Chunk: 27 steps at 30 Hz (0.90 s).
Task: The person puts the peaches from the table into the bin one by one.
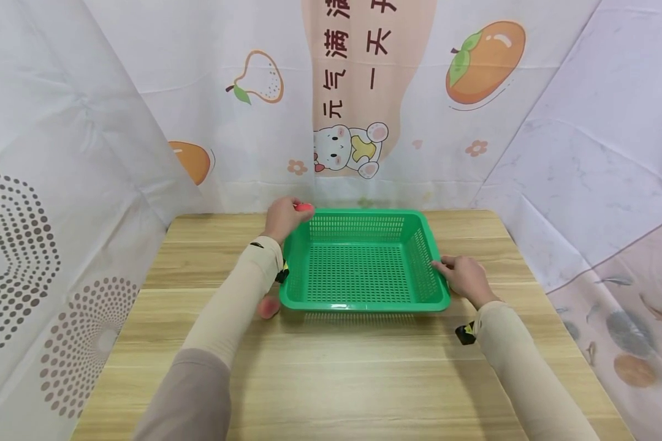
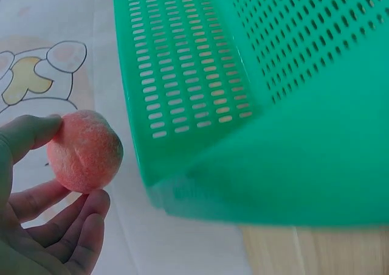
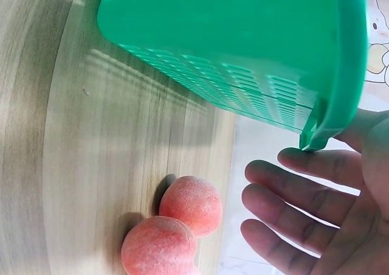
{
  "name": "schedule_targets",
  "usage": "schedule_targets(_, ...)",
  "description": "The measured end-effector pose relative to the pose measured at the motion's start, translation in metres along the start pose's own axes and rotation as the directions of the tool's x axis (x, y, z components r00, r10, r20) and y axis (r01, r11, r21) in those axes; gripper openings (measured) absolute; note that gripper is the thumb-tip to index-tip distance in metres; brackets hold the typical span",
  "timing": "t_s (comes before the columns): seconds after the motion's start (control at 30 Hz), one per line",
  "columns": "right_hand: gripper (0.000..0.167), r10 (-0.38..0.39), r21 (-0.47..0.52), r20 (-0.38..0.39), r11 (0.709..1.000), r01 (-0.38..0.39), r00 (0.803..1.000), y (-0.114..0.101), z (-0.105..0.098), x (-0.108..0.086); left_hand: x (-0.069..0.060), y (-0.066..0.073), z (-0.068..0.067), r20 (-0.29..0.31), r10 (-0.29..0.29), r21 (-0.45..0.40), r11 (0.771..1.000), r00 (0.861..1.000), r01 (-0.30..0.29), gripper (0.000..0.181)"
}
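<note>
My left hand (image 1: 284,219) pinches a red peach (image 2: 85,151) between thumb and fingers, just outside the back-left corner of a green perforated basket (image 1: 358,306). Nothing is visible inside the basket. At the basket's right rim is my right hand (image 1: 466,278); in the right wrist view its thumb goes behind the rim and the index fingertip touches the rim's underside, the other fingers spread. Two peaches (image 3: 191,205) (image 3: 159,246) lie on the table near the right hand, with a bit of pinkish surface beside them. Another peach (image 1: 268,307) lies left of the basket, partly under the left forearm.
The wooden table (image 1: 331,380) extends in front of the basket and to both sides. A white printed cloth (image 1: 265,147) hangs directly behind the table's back edge, with more cloth on the left and right sides.
</note>
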State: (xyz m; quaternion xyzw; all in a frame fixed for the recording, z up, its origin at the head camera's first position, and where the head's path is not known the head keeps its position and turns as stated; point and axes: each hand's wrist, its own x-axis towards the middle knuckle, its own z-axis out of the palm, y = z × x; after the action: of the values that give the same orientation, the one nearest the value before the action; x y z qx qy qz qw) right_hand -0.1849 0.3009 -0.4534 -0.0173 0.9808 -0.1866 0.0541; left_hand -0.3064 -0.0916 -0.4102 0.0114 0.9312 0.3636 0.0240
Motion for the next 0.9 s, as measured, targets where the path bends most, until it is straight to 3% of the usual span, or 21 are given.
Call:
schedule_targets(0.13, 0.058, 0.009, -0.002, 0.011, 1.0, -0.009, 1.0, 0.001, 0.0, 0.0, 0.0, 0.004, 0.008, -0.009, 0.013, -0.001, 1.0, 1.0, -0.013, 0.044)
schedule_targets(0.6, 0.059, 0.033, -0.013, -0.003, 0.999, -0.033, 0.999, -0.001, 0.001, 0.001, 0.0, 0.005, 0.031, 0.051, 0.019, 0.057, 0.998, 0.999, -0.022, 0.03)
schedule_targets(0.8, 0.058, 0.037, 0.015, -0.001, 0.999, -0.037, 0.999, -0.003, 0.002, 0.001, 0.002, 0.003, 0.043, 0.081, 0.046, 0.16, 0.985, 0.996, -0.058, 0.029)
schedule_targets(0.9, 0.057, 0.053, 0.02, 0.014, 0.998, -0.054, 0.998, -0.003, 0.002, 0.001, 0.004, 0.001, 0.05, 0.133, 0.035, 0.205, 0.977, 0.991, -0.061, 0.025)
